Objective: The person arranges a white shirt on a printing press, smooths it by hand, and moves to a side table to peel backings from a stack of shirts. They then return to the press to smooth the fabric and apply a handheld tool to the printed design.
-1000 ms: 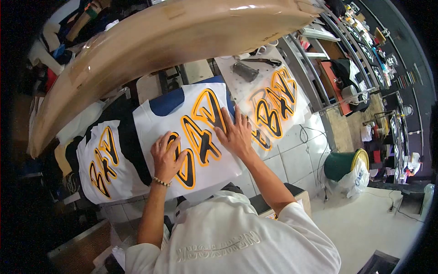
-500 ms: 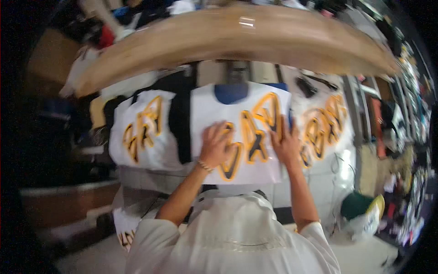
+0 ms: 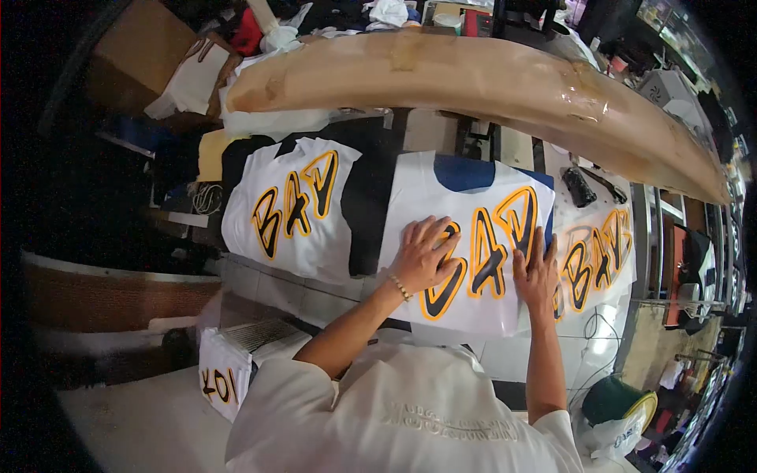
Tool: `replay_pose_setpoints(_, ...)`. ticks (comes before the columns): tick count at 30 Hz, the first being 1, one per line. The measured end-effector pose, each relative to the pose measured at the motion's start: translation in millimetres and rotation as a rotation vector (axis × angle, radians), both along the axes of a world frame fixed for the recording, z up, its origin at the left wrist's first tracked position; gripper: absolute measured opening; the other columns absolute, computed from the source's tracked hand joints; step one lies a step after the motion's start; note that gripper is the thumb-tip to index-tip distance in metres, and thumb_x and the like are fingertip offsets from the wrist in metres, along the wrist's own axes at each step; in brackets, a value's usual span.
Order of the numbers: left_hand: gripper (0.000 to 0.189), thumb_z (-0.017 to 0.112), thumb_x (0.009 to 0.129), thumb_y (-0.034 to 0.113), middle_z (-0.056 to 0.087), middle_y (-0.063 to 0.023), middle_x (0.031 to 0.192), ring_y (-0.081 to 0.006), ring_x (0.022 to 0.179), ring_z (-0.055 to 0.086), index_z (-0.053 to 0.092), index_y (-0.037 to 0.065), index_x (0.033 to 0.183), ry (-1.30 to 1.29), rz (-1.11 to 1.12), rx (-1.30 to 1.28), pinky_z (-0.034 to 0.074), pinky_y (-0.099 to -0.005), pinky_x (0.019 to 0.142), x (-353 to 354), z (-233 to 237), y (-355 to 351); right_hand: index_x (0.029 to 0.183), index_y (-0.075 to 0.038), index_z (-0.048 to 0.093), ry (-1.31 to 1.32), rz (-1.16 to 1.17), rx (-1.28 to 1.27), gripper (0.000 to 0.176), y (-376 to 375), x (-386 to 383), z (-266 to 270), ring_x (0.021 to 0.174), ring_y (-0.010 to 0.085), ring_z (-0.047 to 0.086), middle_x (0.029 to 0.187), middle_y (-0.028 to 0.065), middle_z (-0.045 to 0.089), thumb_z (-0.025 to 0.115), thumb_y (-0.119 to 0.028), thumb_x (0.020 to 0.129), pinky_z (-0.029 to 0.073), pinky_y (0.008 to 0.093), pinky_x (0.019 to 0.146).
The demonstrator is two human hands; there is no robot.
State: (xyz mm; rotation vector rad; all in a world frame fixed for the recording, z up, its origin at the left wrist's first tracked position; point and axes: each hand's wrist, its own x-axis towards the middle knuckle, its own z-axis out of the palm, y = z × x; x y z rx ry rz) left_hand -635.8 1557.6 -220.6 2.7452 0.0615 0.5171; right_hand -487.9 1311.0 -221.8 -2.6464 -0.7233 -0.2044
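A white shirt panel (image 3: 461,311) with BAD in black letters edged in orange lies flat, with dark blue showing at its curved neck cut. My left hand (image 3: 424,256), with a beaded bracelet at the wrist, rests on the first letter, its fingers spread. Over by the panel's right edge, my right hand (image 3: 538,280) lies flat below the last letter, fingers stretched out. To the left, another white shirt piece (image 3: 296,248) with the same lettering sits on black cloth (image 3: 374,213). A clear-looking sheet (image 3: 619,276) bearing BAD lies at the right.
A long brown taped roll (image 3: 465,79) crosses behind the panel. A black tool (image 3: 579,188) lies at the right back, and a cable (image 3: 603,335) loops lower down. Folded white cloth (image 3: 225,366) marked KOI is at lower left. A green bin (image 3: 611,406) stands at lower right.
The camera view has swung, so the panels and both hands appear farther right, and the picture is sharper. Both hands are still flat on the shirt panel.
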Motion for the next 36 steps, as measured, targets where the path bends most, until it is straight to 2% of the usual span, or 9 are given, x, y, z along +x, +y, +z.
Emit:
replay_pose_setpoints(4, 0.054, 0.073, 0.082, 0.04, 0.049, -0.0146, 0.146, -0.0382, 0.133, 0.043, 0.064, 0.015, 0.13, -0.024, -0.004, 0.004, 0.03, -0.0557, 0.11, 0.8, 0.8, 0.4, 0.153, -0.015, 0.041, 0.034, -0.013, 0.007, 0.069, -2.6, 2.7, -7.7, 0.121, 0.0557, 0.052, 0.147, 0.0371, 0.038, 0.057, -0.048, 0.095, 0.051, 0.0558, 0.092)
replay_pose_setpoints(11, 0.051, 0.071, 0.085, 0.038, 0.048, -0.016, 0.146, -0.0387, 0.134, 0.042, 0.065, 0.012, 0.129, 0.024, -0.028, -0.007, 0.029, -0.0544, 0.111, 4.5, 4.5, -1.2, 0.151, -0.012, 0.044, 0.038, -0.021, 0.072, 0.074, -6.3, 2.7, -4.9, 0.122, 0.056, 0.052, 0.147, 0.039, 0.038, 0.062, -0.053, 0.092, 0.05, 0.0551, 0.095)
replay_pose_setpoints(15, 0.053, 0.072, 0.086, 0.037, 0.045, -0.0162, 0.149, -0.0387, 0.134, 0.041, 0.062, 0.012, 0.132, 0.092, -0.034, 0.018, 0.029, -0.0541, 0.111, 5.2, 12.6, -3.2, 0.146, -0.011, 0.051, 0.051, -0.077, 0.079, 0.075, -7.1, 1.2, 2.4, 0.125, 0.0511, 0.046, 0.15, 0.0358, 0.035, 0.064, -0.057, 0.089, 0.036, 0.0587, 0.105)
replay_pose_setpoints(16, 0.052, 0.073, 0.085, 0.035, 0.046, -0.0162, 0.147, -0.0384, 0.134, 0.041, 0.063, 0.012, 0.131, 0.101, -0.033, 0.012, 0.03, -0.0538, 0.111, 6.3, 13.6, -4.2, 0.137, -0.009, 0.059, -0.184, -0.059, 0.072, 0.065, -6.8, 1.1, 1.2, 0.127, 0.048, 0.045, 0.15, 0.0302, 0.038, 0.068, -0.05, 0.087, 0.034, 0.0591, 0.106)
replay_pose_setpoints(20, 0.05, 0.074, 0.084, 0.032, 0.048, -0.0156, 0.146, -0.0379, 0.133, 0.042, 0.065, 0.011, 0.129, 0.11, -0.049, -0.017, 0.029, -0.0536, 0.111, 8.0, 16.4, -6.9, 0.127, -0.002, 0.062, -0.158, 0.135, 0.038, 0.042, -3.6, -10.8, 7.7, 0.129, 0.0435, 0.045, 0.145, 0.0217, 0.048, 0.064, -0.017, 0.088, 0.035, 0.0547, 0.109)
replay_pose_setpoints(23, 0.051, 0.073, 0.082, 0.033, 0.048, -0.0154, 0.146, -0.0385, 0.134, 0.041, 0.065, 0.013, 0.128, 0.077, -0.023, 0.028, 0.03, -0.0561, 0.11, 7.6, 9.8, -6.7, 0.126, 0.003, 0.062, -0.151, 0.166, 0.109, 0.04, 0.7, -20.1, -11.5, 0.128, 0.0389, 0.051, 0.139, 0.0198, 0.056, 0.064, -0.01, 0.088, 0.04, 0.0466, 0.108)
replay_pose_setpoints(26, 0.052, 0.073, 0.083, 0.033, 0.048, -0.0163, 0.146, -0.039, 0.135, 0.041, 0.064, 0.012, 0.129, 0.081, -0.024, 0.038, 0.03, -0.056, 0.111, 7.8, 7.5, -6.7, 0.128, 0.003, 0.06, -0.134, 0.153, 0.174, 0.042, -0.1, -20.1, -15.0, 0.128, 0.0386, 0.051, 0.138, 0.0197, 0.056, 0.063, -0.01, 0.089, 0.04, 0.047, 0.108)
replay_pose_setpoints(32, 0.054, 0.073, 0.082, 0.032, 0.049, -0.0164, 0.144, -0.0385, 0.134, 0.041, 0.062, 0.012, 0.131, 0.117, -0.013, 0.014, 0.029, -0.0547, 0.111, 9.8, 17.1, -7.2, 0.136, -0.007, 0.055, -0.023, 0.168, 0.073, 0.049, 4.1, -26.4, 16.5, 0.131, 0.0421, 0.044, 0.141, 0.0224, 0.05, 0.063, -0.024, 0.09, 0.038, 0.0521, 0.107)
replay_pose_setpoints(36, 0.046, 0.077, 0.078, 0.028, 0.053, -0.0135, 0.136, -0.0358, 0.128, 0.044, 0.067, 0.01, 0.119, 0.201, 0.007, -0.079, 0.031, -0.0538, 0.108, 22.3, 27.6, -4.5, 0.136, -0.019, 0.058, 0.015, 0.143, 0.0, 0.061, 12.3, -27.1, 25.0, 0.13, 0.0433, 0.042, 0.143, 0.0198, 0.047, 0.072, -0.038, 0.08, 0.036, 0.0544, 0.106)
